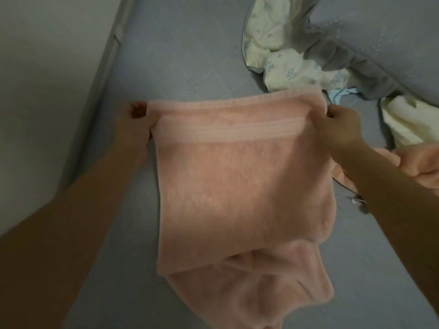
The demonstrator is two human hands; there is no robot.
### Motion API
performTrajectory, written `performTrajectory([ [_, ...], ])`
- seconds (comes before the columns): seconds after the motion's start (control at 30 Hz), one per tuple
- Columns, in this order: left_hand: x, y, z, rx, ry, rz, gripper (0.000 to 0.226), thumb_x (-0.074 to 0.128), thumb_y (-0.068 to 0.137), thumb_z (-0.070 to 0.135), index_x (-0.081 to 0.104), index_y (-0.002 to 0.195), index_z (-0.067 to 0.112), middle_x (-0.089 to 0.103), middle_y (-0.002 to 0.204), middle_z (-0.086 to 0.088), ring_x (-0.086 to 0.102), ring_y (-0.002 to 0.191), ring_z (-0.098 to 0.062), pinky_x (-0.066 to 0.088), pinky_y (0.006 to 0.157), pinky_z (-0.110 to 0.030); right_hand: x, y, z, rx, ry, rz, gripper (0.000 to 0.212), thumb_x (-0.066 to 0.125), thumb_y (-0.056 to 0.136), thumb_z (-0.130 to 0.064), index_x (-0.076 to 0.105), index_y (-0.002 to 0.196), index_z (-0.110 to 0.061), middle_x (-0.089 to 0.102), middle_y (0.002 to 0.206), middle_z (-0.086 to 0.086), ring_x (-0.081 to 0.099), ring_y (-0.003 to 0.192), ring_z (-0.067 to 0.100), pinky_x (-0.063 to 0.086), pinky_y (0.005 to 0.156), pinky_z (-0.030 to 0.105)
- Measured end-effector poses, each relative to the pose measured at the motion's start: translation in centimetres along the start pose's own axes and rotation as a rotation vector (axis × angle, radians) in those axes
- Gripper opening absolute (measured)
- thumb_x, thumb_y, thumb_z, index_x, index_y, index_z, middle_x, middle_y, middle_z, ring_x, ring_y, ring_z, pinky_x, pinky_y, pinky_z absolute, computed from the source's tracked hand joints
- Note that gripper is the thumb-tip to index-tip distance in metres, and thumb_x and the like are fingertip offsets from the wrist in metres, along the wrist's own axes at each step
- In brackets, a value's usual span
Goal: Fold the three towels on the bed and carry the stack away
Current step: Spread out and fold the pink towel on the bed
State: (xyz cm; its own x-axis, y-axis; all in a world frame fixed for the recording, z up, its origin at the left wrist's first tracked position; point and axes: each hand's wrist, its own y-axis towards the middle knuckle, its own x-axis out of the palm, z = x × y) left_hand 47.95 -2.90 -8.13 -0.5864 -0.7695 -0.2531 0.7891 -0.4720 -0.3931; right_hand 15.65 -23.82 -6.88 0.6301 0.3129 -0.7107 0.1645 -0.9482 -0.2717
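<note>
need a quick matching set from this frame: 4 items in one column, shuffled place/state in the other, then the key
Items
1. left hand
2. right hand
3. pale printed cloth
4. second pink towel

Place or state
A. crumpled at the far right of the bed
B. grips the right corner of the held pink towel
C. bunched under the right forearm, at the frame's right edge
D. grips the left corner of the held pink towel

Pairs: 1-D, 2-B, 3-A, 4-C

Pink towel [237, 186] folded double, stretched above bed [166, 55].
</note>
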Motion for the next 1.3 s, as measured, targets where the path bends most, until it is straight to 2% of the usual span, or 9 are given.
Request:
performTrajectory([
  [0.1, 2.1, 1.3, -0.7, -0.038, -0.007, 0.010, 0.034, 0.064, 0.086, 0.002, 0.048, 0.113, 0.014, 0.058, 0.097, -0.011, 0.057, 0.067, -0.016, 0.049, 0.058, -0.027, 0.8, 1.7, 0.6, 0.113, 0.026, -0.081, 0.031, 0.059, 0.087, -0.037, 0.067, 0.105, -0.012, 0.067, 0.092, 0.008, 0.064, 0.088, 0.024, 0.051, 0.069, 0.028],
  [0.17, 1.8, -0.2, -3.5, -0.096, 0.142, -0.042, 0.041, 0.065, 0.088, 0.006, 0.048, 0.125, 0.009, 0.056, 0.105, -0.013, 0.057, 0.081, -0.021, 0.048, 0.066, -0.029, 1.5, 0.2, 2.7, 0.200, -0.058, -0.128, 0.053, 0.058, 0.091, -0.039, 0.053, 0.132, -0.006, 0.062, 0.125, 0.018, 0.060, 0.113, 0.032, 0.049, 0.095, 0.041],
  [0.27, -0.5, -5.4, -8.3, -0.015, 0.329, -0.049, 0.017, 0.065, 0.088, 0.013, 0.063, 0.103, 0.018, 0.067, 0.100, -0.003, 0.061, 0.086, -0.014, 0.046, 0.072, -0.025, 1.2, -5.1, 6.5, 0.080, -0.122, -0.051, 0.031, 0.053, 0.093, -0.031, 0.059, 0.099, -0.001, 0.066, 0.092, 0.023, 0.060, 0.081, 0.028, 0.047, 0.071, 0.039],
  [0.33, -2.9, -9.7, -11.2, -0.005, 0.367, -0.041, 0.010, 0.064, 0.088, 0.019, 0.063, 0.085, 0.029, 0.069, 0.085, 0.008, 0.062, 0.075, -0.002, 0.049, 0.069, -0.020, 0.4, -9.8, 8.8, 0.043, -0.063, -0.020, 0.017, 0.052, 0.095, -0.028, 0.057, 0.092, -0.012, 0.062, 0.074, 0.000, 0.058, 0.067, 0.017, 0.046, 0.056, 0.025],
  [0.43, -6.4, -16.4, -15.3, -0.081, 0.409, -0.025, 0.015, 0.060, 0.094, 0.024, 0.062, 0.079, 0.027, 0.066, 0.076, 0.003, 0.056, 0.065, 0.003, 0.045, 0.061, -0.014, -0.7, -16.6, 12.0, 0.002, -0.062, -0.097, 0.018, 0.053, 0.095, -0.028, 0.061, 0.111, -0.026, 0.061, 0.093, -0.021, 0.058, 0.084, -0.007, 0.044, 0.072, 0.016],
  [0.63, -7.9, -26.8, -18.5, -0.297, 0.277, -0.137, 0.033, 0.060, 0.093, 0.042, 0.056, 0.075, 0.014, 0.058, 0.070, -0.014, 0.053, 0.067, -0.020, 0.043, 0.065, -0.040, -0.6, -26.1, 16.9, 0.215, -0.175, -0.316, 0.031, 0.058, 0.091, -0.039, 0.064, 0.113, -0.018, 0.064, 0.099, -0.003, 0.062, 0.094, 0.021, 0.043, 0.076, 0.033],
  [0.77, -6.4, -31.4, -19.7, -0.477, 0.093, -0.159, 0.006, 0.069, 0.089, 0.021, 0.068, 0.092, 0.018, 0.073, 0.085, -0.001, 0.067, 0.081, -0.019, 0.053, 0.067, -0.027, -0.7, -27.8, 17.5, 0.446, 0.014, -0.321, 0.041, 0.067, 0.088, -0.036, 0.058, 0.122, -0.014, 0.063, 0.112, 0.004, 0.060, 0.100, 0.024, 0.047, 0.084, 0.039],
  [1.07, -2.1, -41.3, -22.0, -0.666, -0.101, -0.541, 0.026, 0.077, 0.075, 0.028, 0.074, 0.100, 0.023, 0.071, 0.096, -0.008, 0.068, 0.082, -0.017, 0.056, 0.073, -0.029, -2.9, -31.6, 20.5, 0.517, 0.382, -0.575, 0.034, 0.058, 0.093, -0.012, 0.056, 0.125, -0.022, 0.065, 0.118, 0.002, 0.062, 0.099, 0.026, 0.052, 0.078, 0.041],
  [1.3, -3.1, -44.1, -23.1, -0.700, -0.669, -0.093, 0.049, 0.064, 0.069, 0.022, 0.067, 0.118, 0.018, 0.070, 0.120, -0.011, 0.067, 0.108, -0.035, 0.055, 0.085, -0.053, -6.5, -32.4, 22.9, 0.500, 0.463, -0.346, 0.023, 0.053, 0.096, -0.015, 0.070, 0.104, -0.028, 0.066, 0.096, 0.004, 0.055, 0.076, 0.021, 0.049, 0.065, 0.035],
])
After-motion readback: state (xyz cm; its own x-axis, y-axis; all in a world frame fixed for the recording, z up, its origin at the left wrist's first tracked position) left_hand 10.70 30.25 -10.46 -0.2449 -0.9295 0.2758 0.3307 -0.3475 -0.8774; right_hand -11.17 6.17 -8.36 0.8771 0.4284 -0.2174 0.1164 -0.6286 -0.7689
